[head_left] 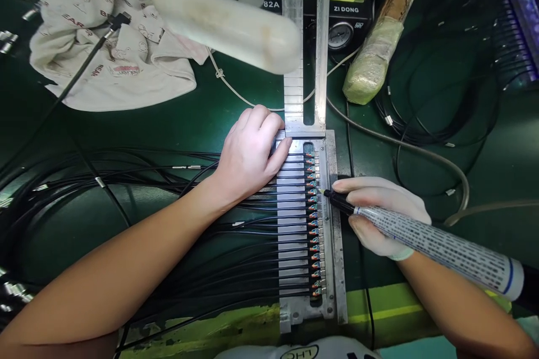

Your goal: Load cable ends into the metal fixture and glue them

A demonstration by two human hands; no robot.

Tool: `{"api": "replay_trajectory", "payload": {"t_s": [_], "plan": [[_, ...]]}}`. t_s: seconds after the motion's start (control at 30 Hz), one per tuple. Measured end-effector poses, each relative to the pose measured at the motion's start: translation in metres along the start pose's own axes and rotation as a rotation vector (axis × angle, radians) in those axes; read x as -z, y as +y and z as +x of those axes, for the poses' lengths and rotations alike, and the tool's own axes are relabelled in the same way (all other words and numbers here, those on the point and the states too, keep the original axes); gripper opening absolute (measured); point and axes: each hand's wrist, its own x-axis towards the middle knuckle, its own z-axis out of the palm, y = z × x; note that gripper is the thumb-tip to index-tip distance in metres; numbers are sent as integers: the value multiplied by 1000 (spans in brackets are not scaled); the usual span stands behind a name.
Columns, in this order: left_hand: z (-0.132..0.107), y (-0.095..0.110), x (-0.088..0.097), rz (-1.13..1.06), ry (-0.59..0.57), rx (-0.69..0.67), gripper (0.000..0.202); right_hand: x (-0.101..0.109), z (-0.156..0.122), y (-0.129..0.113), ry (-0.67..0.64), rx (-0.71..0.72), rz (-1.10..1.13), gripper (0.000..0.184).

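Observation:
A metal fixture (290, 305) lies before me, with several black cables (292, 217) laid side by side across it. Their stripped coloured wire ends (314, 224) line up in a column beside small metal contacts. My left hand (252, 151) is bare and curls over the fixture's upper left corner, thumb on top near the uppermost cables. In my right hand (385, 216), which wears a thin white glove, is a marker pen (433, 241) with a black front end and dense print on its barrel. Its pale tip points left, at the wire ends in the upper half; whether it touches them I cannot tell.
A hinged metal frame (320, 67) stands up from the fixture's far end. Above hangs a white lamp tube (227, 25). Behind are a machine with a gauge (340, 35), a wrapped block (373, 50) and a printed cloth (126, 78). Coiled cables (429, 123) lie right.

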Motion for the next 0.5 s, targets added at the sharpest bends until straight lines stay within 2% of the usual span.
{"api": "replay_trajectory", "payload": {"t_s": [0.2, 0.5], "plan": [[0, 1, 2, 20, -19, 7, 19, 1, -3, 1, 11, 35, -12, 25], [1, 1, 4, 20, -18, 3, 19, 0, -1, -4, 38, 24, -28, 20]]}}
